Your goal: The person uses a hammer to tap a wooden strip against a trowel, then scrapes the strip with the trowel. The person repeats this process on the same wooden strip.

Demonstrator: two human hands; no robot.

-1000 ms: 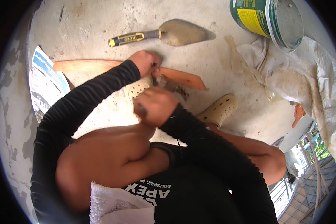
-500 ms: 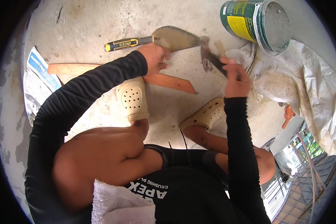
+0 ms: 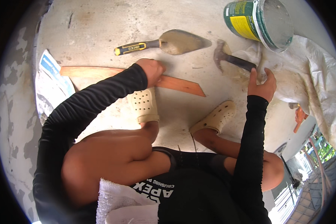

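My left hand point(image 3: 155, 72) is closed on an orange-brown wooden strip point(image 3: 181, 86) lying across the floor, above a cream clog point(image 3: 142, 106). My right hand point(image 3: 261, 84) has its fingers apart at the handle end of a claw hammer point(image 3: 237, 61), which lies flat with its head pointing left; a fingertip appears to touch the handle. A trowel point(image 3: 184, 42) with a yellow-and-black handle rests just beyond the strip, pointing right.
A green bucket point(image 3: 239, 28) lies tipped at the upper right, beside crumpled white sheeting point(image 3: 317, 86). A blue-and-white bag point(image 3: 48, 93) lies at the left by a patchy wall point(image 3: 15, 112). My crossed legs and second clog point(image 3: 220, 115) occupy the lower middle.
The hammer has moved right from between my feet and now lies down, with my right hand's grip loosened. My left hand has dropped from beside the trowel onto the strip.
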